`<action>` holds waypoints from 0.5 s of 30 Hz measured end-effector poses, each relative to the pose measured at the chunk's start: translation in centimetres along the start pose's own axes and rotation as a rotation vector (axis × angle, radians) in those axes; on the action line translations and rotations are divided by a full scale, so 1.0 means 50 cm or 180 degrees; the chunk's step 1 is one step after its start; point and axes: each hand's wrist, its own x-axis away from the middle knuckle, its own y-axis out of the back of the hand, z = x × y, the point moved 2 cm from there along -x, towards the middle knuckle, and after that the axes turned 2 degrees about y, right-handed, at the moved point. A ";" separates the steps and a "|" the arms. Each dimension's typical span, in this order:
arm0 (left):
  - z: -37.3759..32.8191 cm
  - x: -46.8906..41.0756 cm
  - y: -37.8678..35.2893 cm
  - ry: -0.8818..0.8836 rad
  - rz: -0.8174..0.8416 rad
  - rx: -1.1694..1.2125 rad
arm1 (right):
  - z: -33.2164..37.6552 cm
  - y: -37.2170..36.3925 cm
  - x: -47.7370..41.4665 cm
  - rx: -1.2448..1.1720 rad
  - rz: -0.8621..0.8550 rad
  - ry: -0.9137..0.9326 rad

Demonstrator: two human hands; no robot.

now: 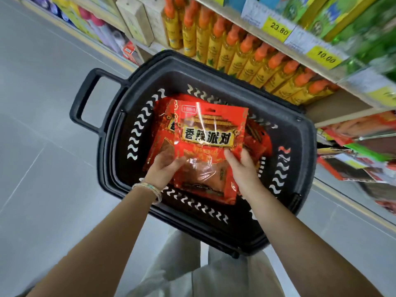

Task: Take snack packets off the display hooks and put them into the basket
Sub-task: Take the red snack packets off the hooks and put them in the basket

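While left hand point(165, 166) and right hand point(242, 168) each gripped one red packet point(212, 129) above the basket point(305, 151), open floor point(42, 125) lay left, shelf point(334, 108) close right.

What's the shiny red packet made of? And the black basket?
The packet looks like thin glossy plastic film: glare streaks cross it, and its lower part is see-through. The basket seems hard, matte black plastic, moulded with wavy slots.

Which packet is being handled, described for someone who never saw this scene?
Find the black basket beside the yellow bottles. Over the red packets lying in it, the left hand and right hand hold one snack packet. It alone is topmost, its title banner fully showing.
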 end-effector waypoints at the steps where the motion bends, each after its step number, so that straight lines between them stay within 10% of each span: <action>1: -0.009 0.002 0.000 -0.0015 0.0147 0.0003 | 0.005 -0.009 0.006 -0.0282 0.0152 -0.0140; 6: -0.020 -0.017 0.019 0.0148 -0.0187 0.0142 | -0.026 -0.022 -0.020 -0.0886 0.0385 -0.0744; 15: -0.012 -0.048 0.043 -0.0018 -0.0445 -0.0093 | -0.212 0.033 -0.116 0.0008 -0.0911 -0.1621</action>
